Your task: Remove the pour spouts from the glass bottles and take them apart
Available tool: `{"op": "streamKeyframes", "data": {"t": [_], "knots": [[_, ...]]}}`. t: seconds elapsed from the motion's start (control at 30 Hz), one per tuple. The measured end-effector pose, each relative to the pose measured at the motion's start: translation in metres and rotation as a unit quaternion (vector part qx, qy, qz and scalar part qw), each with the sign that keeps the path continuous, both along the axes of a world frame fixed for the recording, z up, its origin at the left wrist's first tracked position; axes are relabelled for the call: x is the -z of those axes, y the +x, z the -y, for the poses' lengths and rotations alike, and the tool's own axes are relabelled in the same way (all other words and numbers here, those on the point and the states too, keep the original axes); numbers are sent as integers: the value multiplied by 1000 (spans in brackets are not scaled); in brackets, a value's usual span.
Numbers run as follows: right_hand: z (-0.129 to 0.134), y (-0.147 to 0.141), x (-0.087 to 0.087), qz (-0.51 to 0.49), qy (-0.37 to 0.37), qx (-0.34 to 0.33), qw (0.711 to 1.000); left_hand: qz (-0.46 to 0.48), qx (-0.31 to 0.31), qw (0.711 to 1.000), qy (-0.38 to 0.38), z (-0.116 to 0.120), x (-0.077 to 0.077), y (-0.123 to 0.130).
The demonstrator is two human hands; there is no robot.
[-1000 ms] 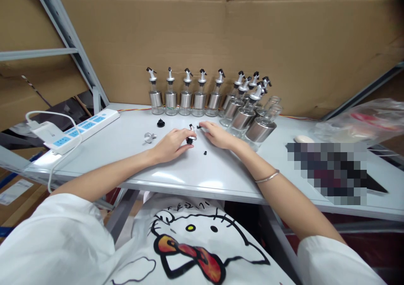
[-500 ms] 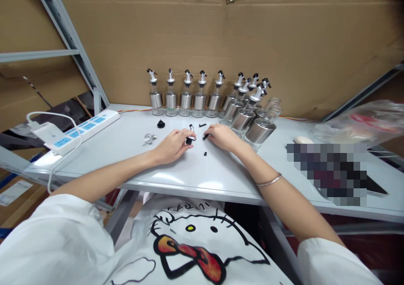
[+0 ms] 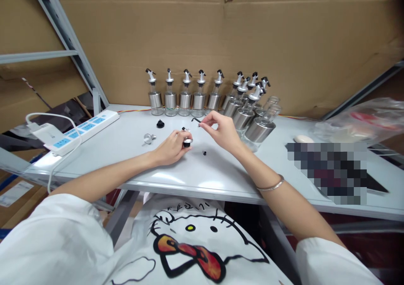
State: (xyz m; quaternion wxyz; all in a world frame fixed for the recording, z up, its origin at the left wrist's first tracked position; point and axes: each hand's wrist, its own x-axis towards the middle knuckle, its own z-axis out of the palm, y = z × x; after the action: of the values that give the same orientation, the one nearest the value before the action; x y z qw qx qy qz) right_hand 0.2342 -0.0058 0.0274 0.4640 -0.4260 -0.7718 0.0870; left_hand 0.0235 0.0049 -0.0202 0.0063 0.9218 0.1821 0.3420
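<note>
The right hand (image 3: pixel 221 129) has just raised a bent black lever (image 3: pixel 196 120) in a narrow fingertip pinch, at one o'clock from the silver-and-black pourer spout (image 3: pixel 187 143) gripped by the left hand (image 3: pixel 170 149); each hand has a part, still separate. Left fingers hide much of the spout (its black tip peeks out). A small black cap (image 3: pixel 204 153) lies at four o'clock; something by the right fingertips is unclear.

Pourer (image 3: pixel 187 142): partly covered by fingers of left hand (image 3: pixel 171 147).
Bent black lever (image 3: pixel 196 120): one end hidden in grip of right hand (image 3: pixel 223 132).
Small black piece (image 3: pixel 204 153): too small for detail.
Rear bottles (image 3: pixel 272 103): partly hidden behind front bottles (image 3: pixel 260 130).
Pixelated patch (image 3: pixel 328 171): contents masked.
Plastic bag (image 3: pixel 372 119): cut off by right edge.
White shirt (image 3: pixel 142 243): cut off by lower edge.
</note>
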Motion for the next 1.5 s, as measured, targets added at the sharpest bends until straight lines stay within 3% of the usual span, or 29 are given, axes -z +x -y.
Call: {"op": "streamKeyframes", "data": {"t": [0.1,0.47,0.67,0.87,1.03,1.2,1.33,1.5], "knots": [[5,-6,2,-26,-5,-42,999,-5,11,1000,-27,0,1,-1],[12,-12,2,-7,34,-54,998,8,50,998,-47,1,1,-1],[13,-13,4,34,38,-110,993,14,57,997,-54,2,3,0],[16,-14,1,11,49,-103,993,70,61,995,-47,0,7,1],[16,-11,-2,-6,39,-106,994,128,74,980,-137,-1,9,3],[12,-9,-1,-8,31,-110,993,121,67,962,-235,-1,8,3],[11,-9,2,47,42,-80,995,124,56,965,-224,-3,5,1],[14,-9,-1,216,88,-13,972,70,5,988,-140,-2,-1,-3]]}}
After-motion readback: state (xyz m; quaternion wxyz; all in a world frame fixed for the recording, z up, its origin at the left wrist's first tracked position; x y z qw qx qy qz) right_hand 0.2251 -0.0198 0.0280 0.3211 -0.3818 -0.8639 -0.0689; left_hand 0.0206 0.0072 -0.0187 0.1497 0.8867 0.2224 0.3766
